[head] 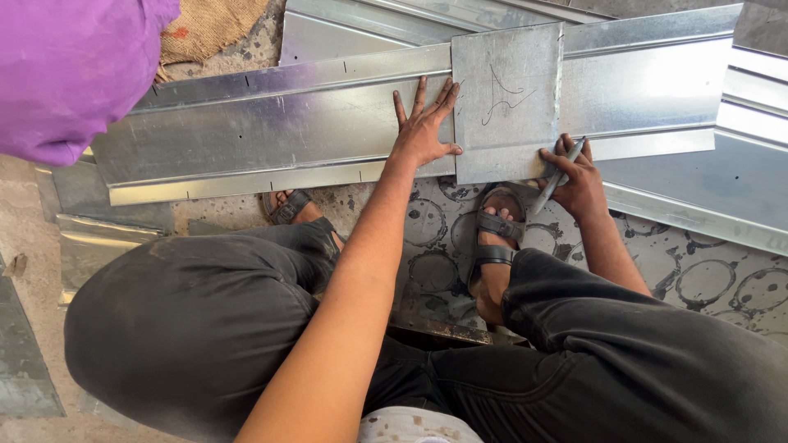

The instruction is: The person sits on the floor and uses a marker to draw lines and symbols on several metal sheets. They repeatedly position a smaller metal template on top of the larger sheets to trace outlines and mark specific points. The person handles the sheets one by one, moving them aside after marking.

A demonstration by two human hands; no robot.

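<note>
Galvanized sheet metal everywhere. Mid-marking step, looks like: left hand (423, 131) spread flat, pinning the long folded channel (271, 135) right beside the small square template plate (507, 98) laid across it. Right hand (577, 176) closed around a metal scriber (556, 176) at the plate's near edge, tip on the channel. Probably needs steady pressure and a clean trace along that edge next.

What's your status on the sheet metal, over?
Left hand flat, pressing long sheet beside square plate. Right hand holds scriber at plate's lower edge. Nothing in the way.
</note>
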